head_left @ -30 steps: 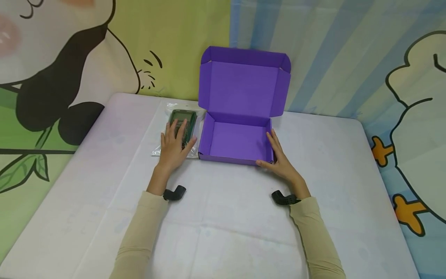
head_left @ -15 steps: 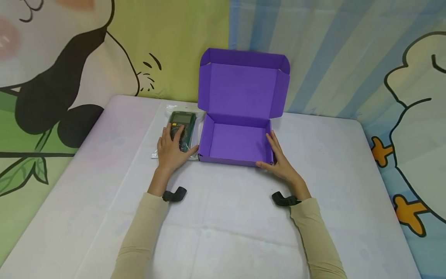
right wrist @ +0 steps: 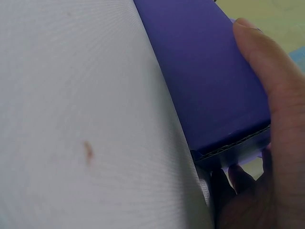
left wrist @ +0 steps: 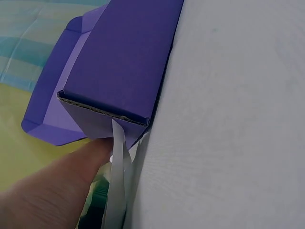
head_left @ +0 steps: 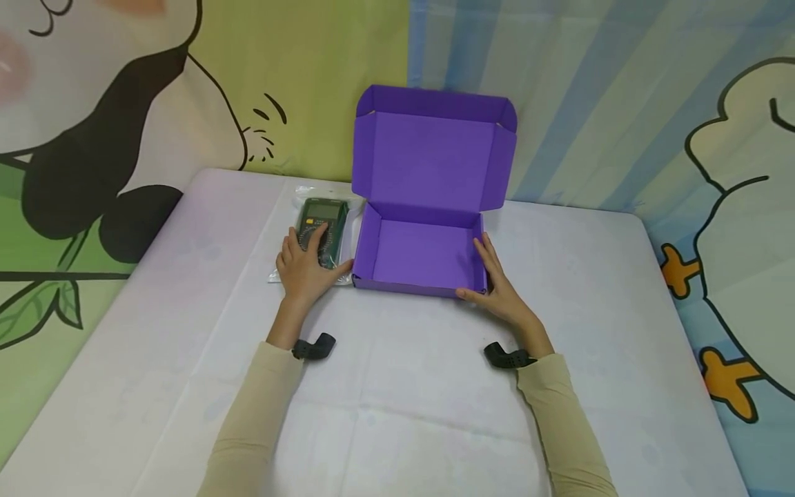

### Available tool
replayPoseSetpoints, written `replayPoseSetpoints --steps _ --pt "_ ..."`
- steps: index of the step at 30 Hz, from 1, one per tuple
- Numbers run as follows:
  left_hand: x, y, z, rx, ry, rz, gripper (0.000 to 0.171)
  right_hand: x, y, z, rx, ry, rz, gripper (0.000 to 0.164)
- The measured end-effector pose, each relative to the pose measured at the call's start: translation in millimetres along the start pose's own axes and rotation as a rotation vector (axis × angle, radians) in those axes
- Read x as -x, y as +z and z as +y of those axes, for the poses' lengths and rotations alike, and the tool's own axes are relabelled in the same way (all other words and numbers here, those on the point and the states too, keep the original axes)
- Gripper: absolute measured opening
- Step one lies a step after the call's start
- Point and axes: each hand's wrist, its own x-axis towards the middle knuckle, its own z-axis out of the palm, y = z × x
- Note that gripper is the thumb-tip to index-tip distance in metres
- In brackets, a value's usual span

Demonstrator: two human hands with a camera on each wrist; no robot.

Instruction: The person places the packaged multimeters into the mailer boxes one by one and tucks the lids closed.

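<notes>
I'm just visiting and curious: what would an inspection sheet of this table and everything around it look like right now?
Surface: white table, creased cloth cover, with a small reddish mark in the right wrist view.
Job's things: purple box open, lid upright, inside bare; green meter in a clear bag, lying just left of the box.
Clutter: nothing seen.
Hands: left hand rests on the meter, fingers curling over it, thumb toward the box; right hand lies against the box's right wall, thumb at the front corner, fingers straight.
Cables: nothing seen; a black camera mount on each wrist.
Surroundings: cartoon-print curtains behind and beside the table.
</notes>
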Motion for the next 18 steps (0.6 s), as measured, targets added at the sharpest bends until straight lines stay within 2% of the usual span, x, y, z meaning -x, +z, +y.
replayPoseSetpoints --steps 9,18 --pt "-1.0 3.5 1.5 0.059 0.021 0.033 0.091 0.8 -3.0 -0.8 -0.014 -0.015 0.004 0.098" --pt "-0.1 2.0 1.5 0.079 0.025 0.103 0.077 0.0 -0.5 -0.1 -0.022 -0.010 0.001 0.097"
